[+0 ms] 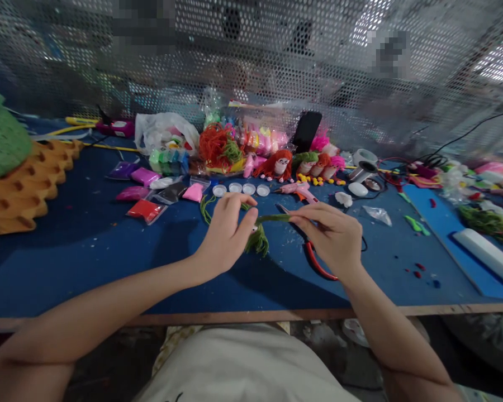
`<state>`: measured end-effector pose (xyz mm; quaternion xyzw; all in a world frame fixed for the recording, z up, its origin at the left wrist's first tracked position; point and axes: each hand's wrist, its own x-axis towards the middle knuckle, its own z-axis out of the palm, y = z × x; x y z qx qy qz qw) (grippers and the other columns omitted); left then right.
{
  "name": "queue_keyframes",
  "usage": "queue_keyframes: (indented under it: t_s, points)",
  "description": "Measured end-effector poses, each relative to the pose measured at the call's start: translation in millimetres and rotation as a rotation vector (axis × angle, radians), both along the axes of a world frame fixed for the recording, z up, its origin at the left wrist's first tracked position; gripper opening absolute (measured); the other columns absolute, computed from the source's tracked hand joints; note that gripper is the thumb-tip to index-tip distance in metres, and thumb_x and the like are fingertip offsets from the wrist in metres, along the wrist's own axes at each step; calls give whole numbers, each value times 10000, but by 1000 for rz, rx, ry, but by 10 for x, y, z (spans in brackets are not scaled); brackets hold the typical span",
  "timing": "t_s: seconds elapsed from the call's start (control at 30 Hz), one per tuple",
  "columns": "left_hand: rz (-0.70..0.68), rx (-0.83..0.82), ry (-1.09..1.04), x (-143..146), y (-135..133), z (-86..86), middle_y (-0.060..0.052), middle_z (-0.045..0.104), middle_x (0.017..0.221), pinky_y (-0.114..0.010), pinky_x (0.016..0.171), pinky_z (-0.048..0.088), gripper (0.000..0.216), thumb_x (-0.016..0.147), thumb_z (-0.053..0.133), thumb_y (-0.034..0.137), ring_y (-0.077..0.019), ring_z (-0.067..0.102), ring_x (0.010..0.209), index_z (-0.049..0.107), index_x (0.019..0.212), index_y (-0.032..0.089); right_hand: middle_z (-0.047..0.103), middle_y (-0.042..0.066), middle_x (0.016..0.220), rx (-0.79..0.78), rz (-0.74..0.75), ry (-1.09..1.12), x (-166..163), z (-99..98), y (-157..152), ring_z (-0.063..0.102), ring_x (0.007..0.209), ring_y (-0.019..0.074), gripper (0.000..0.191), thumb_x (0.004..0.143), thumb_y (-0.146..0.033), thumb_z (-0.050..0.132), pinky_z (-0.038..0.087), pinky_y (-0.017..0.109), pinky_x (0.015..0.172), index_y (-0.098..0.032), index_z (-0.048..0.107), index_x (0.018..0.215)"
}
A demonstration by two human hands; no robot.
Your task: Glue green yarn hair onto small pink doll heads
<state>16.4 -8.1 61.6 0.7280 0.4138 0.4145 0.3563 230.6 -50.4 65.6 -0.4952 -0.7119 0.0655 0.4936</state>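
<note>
A bundle of green yarn (257,241) hangs between my two hands above the blue table. My left hand (228,229) is closed around its left part, with a small white piece showing by the thumb. Loose green strands (205,207) trail out to the left of that hand. My right hand (331,231) pinches the end of a taut green yarn strand (274,218) stretched across from the left. Beneath my right hand lies a pair of red-handled pliers or cutters (316,261), partly hidden by the hand.
Beyond my hands are a pink glue gun (299,191), round white lids (235,187), small yarn-haired dolls (281,163) and a propped phone (307,129). Colored clay packets (146,210) lie left. An orange egg-tray-like stand (46,184) is far left, a white bar (488,255) right.
</note>
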Motion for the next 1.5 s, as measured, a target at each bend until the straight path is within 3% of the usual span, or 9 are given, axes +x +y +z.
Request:
queue_keyframes:
  t_s: [0.07,0.17,0.27,0.4,0.7,0.8,1.0,1.33,1.5]
  points:
    - [-100,-240,-70,29,-19,82,-59,630,962,-359,976,443,311,1011,442,402,-207,589,985,608,865,183,774,28,877,154,-2,-139,15,-13,-18,714,770,130,121,889,-142,719,568,245,710,-228,784,946]
    - [-294,-947,-289,137,-110,148,-68,679,857,-353,890,502,392,1014,463,448,-196,648,869,651,853,144,754,43,856,279,154,-317,-37,-70,-55,703,781,140,134,929,-109,651,566,273,711,-193,749,966]
    - [-225,-1195,-440,236,-179,112,-1,636,748,-260,786,496,267,1014,520,292,-111,605,725,620,815,145,752,60,842,358,270,-470,-141,-149,-122,698,833,160,156,968,-117,589,572,311,765,-162,723,903]
    - [-101,-1208,-458,258,-155,31,22,603,734,-190,598,398,285,1036,495,291,-65,543,628,563,798,148,775,44,884,436,320,-605,-238,-232,-257,697,912,164,143,944,-92,612,572,316,867,-151,741,929]
    - [-245,-1188,-515,229,-184,-35,95,290,630,-159,447,205,284,1061,405,362,-48,205,470,465,846,186,772,20,856,374,397,-627,-296,-288,-408,684,903,154,123,964,-155,613,546,298,848,-143,735,967]
    - [-269,-1094,-390,186,-199,-93,89,283,655,-166,427,131,292,1052,405,421,-60,167,490,469,879,194,760,51,880,130,200,-571,-179,-297,-424,674,854,170,174,985,-295,605,540,317,797,-155,708,990]
    - [-350,-1107,-323,72,-101,-148,93,227,631,-176,415,83,277,1030,405,384,-76,92,505,427,821,204,717,237,921,-454,-585,-921,317,-511,-471,664,893,340,296,969,-255,463,512,467,792,-87,700,914]
    - [-469,-1216,-368,27,-43,-205,110,188,538,-174,380,72,308,1029,286,353,-87,30,469,375,766,219,709,164,1015,-683,-614,-599,605,-710,-369,675,926,284,353,779,-276,604,512,363,807,-117,646,1091]
    - [-477,-1013,-366,22,-57,-239,113,246,543,-175,391,110,355,1033,359,515,-79,100,449,418,831,228,587,18,609,-802,-608,-286,451,-553,-443,556,584,201,124,760,-321,639,386,298,562,-213,586,791]
